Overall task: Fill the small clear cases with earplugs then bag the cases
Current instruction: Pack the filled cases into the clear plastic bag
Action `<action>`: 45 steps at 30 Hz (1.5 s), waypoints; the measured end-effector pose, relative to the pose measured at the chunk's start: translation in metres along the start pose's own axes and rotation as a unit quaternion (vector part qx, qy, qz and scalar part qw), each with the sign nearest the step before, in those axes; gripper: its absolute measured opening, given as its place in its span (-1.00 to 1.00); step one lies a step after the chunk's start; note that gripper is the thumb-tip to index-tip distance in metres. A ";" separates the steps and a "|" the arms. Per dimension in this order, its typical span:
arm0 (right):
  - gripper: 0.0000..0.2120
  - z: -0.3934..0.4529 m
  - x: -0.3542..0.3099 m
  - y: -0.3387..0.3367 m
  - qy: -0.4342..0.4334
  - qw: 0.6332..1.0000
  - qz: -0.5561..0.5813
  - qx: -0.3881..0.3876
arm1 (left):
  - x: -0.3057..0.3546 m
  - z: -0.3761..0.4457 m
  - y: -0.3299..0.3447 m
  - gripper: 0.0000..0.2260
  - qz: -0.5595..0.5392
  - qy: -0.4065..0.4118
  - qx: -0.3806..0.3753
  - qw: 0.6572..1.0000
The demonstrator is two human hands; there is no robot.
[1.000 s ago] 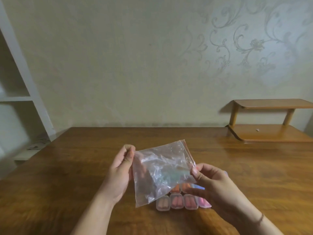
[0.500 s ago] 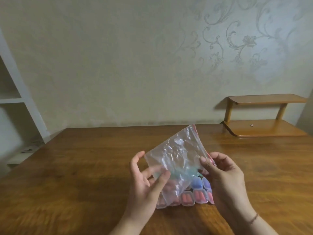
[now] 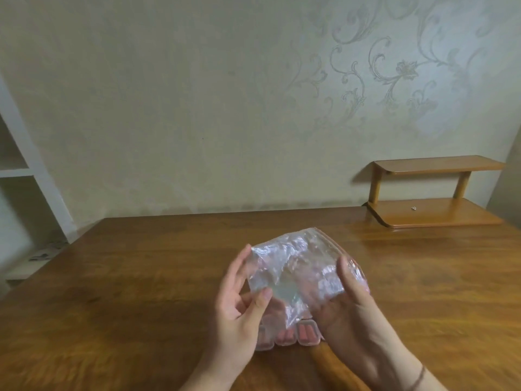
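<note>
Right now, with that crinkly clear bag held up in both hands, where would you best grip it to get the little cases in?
Probably by the two lips of the plastic bag's mouth, the reddish zip strip along its upper right edge. The left hand pinches one limp side and the right hand the other, so pulling apart should open it above the cases on the table.

L hand (image 3: 239, 311) pinching, R hand (image 3: 349, 309) gripping, both hands raised

Dim, soft indoor light; the glossy brown wooden worktop (image 3: 141, 277) shows faint sheen, the crinkled clear plastic bag (image 3: 296, 266) glints, motion-blurred. Wide-angle bending at edges.
</note>
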State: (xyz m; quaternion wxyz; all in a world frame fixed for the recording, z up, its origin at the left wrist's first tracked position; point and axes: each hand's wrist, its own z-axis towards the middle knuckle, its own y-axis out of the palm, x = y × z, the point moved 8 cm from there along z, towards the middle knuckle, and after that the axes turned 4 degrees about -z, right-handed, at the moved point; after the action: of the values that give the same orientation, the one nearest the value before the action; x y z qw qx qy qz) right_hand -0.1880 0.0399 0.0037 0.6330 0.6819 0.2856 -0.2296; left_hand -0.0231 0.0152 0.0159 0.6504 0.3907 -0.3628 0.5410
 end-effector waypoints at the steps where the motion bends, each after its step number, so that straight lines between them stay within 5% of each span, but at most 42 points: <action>1: -0.49 -0.002 0.004 0.003 0.014 1.000 -0.022 -0.004 | 0.001 -0.002 0.004 -0.52 0.017 0.005 -0.022 1.000; 5: -0.69 0.000 -0.005 0.000 -0.024 0.997 -0.073 0.032 | 0.002 -0.003 0.011 -0.48 0.010 -0.019 -0.046 0.999; 9: -0.67 -0.001 -0.025 -0.006 -0.082 0.994 -0.053 0.049 | -0.007 0.005 -0.010 -0.64 0.029 -0.033 0.039 0.998; 13: -0.72 -0.005 -0.045 -0.008 -0.110 0.987 -0.113 0.036 | -0.010 0.014 -0.030 -0.78 -0.091 -0.108 0.111 0.984; 18: -0.75 -0.008 -0.007 0.008 0.022 0.953 -0.295 -0.073 | -0.017 0.007 -0.005 -0.49 -0.086 -0.232 -0.048 0.968; 22: -0.75 -0.012 0.004 0.009 0.053 0.905 -0.403 -0.124 | -0.009 0.007 0.003 -0.78 -0.087 -0.187 -0.036 0.978; 25: -0.69 -0.011 -0.005 0.013 0.007 0.916 -0.388 -0.099 | -0.008 0.007 0.004 -0.88 -0.106 -0.174 -0.028 0.979; 30: -0.72 -0.007 -0.029 0.001 -0.109 0.930 -0.349 0.040 | -0.004 0.005 0.002 -0.82 -0.078 -0.163 -0.015 0.983; 39: -0.77 -0.009 -0.036 -0.001 -0.155 0.914 -0.370 0.064 | 0.008 0.007 -0.006 -0.80 0.110 -0.089 -0.005 0.990; 45: -0.78 -0.009 -0.038 -0.002 -0.178 0.866 -0.459 0.081 | 0.008 0.011 -0.009 -0.87 0.179 -0.051 -0.023 0.982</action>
State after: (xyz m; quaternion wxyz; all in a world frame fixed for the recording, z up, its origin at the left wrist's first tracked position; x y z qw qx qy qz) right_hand -0.2178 0.0451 0.0287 0.4388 0.4699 0.4291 -0.6345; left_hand -0.0140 0.0075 0.0267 0.5326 0.3319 -0.4719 0.6192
